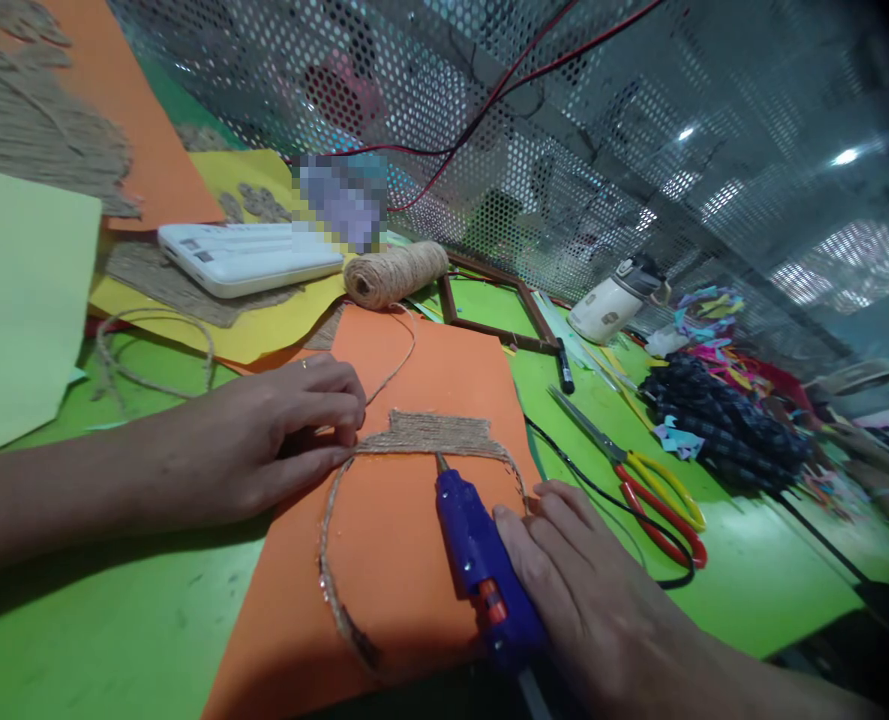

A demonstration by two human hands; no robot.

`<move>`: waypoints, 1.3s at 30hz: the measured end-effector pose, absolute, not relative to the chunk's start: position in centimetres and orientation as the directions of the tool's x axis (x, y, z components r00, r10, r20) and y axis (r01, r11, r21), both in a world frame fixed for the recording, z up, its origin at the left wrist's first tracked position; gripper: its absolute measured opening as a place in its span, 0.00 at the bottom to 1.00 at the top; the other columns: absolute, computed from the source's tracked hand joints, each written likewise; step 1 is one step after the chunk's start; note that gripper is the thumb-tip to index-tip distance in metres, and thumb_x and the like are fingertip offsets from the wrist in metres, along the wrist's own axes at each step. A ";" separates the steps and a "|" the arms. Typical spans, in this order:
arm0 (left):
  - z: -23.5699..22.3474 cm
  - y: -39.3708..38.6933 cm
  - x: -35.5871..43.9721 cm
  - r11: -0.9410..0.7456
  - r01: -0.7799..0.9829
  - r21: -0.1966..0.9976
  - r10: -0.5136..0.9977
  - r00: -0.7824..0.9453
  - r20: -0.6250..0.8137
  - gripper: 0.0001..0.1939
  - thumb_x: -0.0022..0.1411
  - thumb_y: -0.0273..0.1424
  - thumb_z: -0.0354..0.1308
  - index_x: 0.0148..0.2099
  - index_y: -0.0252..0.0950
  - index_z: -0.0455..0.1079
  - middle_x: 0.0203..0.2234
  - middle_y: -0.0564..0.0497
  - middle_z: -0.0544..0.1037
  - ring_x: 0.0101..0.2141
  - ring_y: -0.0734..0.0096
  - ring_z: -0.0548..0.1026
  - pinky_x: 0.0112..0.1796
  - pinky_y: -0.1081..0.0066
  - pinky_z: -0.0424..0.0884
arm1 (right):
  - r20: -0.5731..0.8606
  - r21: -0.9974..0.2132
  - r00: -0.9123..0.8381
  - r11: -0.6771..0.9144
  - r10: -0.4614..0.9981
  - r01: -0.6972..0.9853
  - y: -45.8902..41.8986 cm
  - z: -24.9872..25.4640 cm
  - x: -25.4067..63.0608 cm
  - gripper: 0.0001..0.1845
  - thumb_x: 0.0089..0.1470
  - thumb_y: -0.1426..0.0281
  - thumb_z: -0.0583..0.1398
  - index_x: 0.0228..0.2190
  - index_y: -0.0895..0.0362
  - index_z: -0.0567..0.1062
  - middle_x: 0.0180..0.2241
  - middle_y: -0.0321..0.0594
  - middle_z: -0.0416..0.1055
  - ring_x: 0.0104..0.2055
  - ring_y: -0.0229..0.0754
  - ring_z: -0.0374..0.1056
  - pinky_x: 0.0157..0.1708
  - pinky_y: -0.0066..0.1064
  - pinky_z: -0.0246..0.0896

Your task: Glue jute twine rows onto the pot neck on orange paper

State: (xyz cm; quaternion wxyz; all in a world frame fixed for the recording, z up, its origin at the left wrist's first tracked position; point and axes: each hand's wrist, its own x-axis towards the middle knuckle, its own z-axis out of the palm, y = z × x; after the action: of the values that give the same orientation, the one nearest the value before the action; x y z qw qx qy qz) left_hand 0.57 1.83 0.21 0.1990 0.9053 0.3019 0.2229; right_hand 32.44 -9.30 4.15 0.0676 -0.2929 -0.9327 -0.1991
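My left hand (294,425) rests on an orange sheet (444,370), its fingers pinched together on jute twine (391,372) at the left end of a twine patch (440,433). The patch is made of close, flat rows. From it, a curved twine outline (324,560) runs down the sheet, with shiny glue along it. My right hand (571,560) is closed around a blue hot glue gun (481,560), partly hiding its handle. The gun's nozzle tip points at the patch's lower edge. Behind the sheet lies a twine roll (399,272), its strand leading to my left hand.
Scissors (639,480) with red and yellow handles lie right, beside a black cord (579,460). Behind are a brown frame (500,305), a marker (565,366), and a white bottle (613,300). A white power bank (249,258) sits left. Another person's hand (883,465) shows far right.
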 end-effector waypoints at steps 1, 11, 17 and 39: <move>0.2 1.8 0.6 -0.737 0.461 0.495 0.635 0.723 0.272 0.14 0.76 0.31 0.48 0.38 0.39 0.71 0.41 0.48 0.74 0.41 0.65 0.73 0.43 0.65 0.69 | 0.233 0.341 -0.821 0.746 0.522 0.572 -9.4 4.3 32.5 0.21 0.67 0.82 0.45 0.52 0.71 0.73 0.36 0.52 0.82 0.37 0.55 0.76 0.50 0.51 0.71; 0.3 2.0 0.7 -0.713 0.465 0.525 0.643 0.731 0.227 0.14 0.76 0.32 0.48 0.37 0.39 0.70 0.40 0.49 0.73 0.40 0.65 0.70 0.42 0.66 0.67 | 0.276 0.379 -0.812 0.718 0.514 0.584 -9.8 3.7 33.4 0.22 0.66 0.82 0.45 0.52 0.73 0.73 0.37 0.55 0.81 0.38 0.56 0.75 0.49 0.54 0.71; 0.2 2.1 0.7 -0.712 0.469 0.522 0.651 0.721 0.239 0.14 0.76 0.33 0.48 0.37 0.39 0.70 0.40 0.48 0.72 0.40 0.63 0.70 0.42 0.65 0.67 | 0.307 0.346 -0.807 0.731 0.504 0.588 -10.0 2.9 33.6 0.22 0.65 0.82 0.47 0.54 0.74 0.73 0.37 0.57 0.81 0.41 0.58 0.75 0.50 0.56 0.71; 0.0 1.8 1.1 -0.704 0.412 0.578 0.663 0.672 0.329 0.12 0.72 0.33 0.52 0.34 0.41 0.71 0.36 0.46 0.75 0.39 0.59 0.72 0.41 0.60 0.71 | 0.249 0.277 -0.832 0.787 0.495 0.551 -9.2 4.2 30.5 0.22 0.62 0.83 0.48 0.53 0.72 0.73 0.37 0.53 0.82 0.39 0.55 0.76 0.52 0.53 0.72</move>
State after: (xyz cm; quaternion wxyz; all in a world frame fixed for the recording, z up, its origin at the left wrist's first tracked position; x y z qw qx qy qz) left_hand 1.10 1.80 0.03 0.2350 0.8837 0.3042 0.2670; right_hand 30.48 -9.16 4.21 0.0816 -0.2778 -0.9418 -0.1709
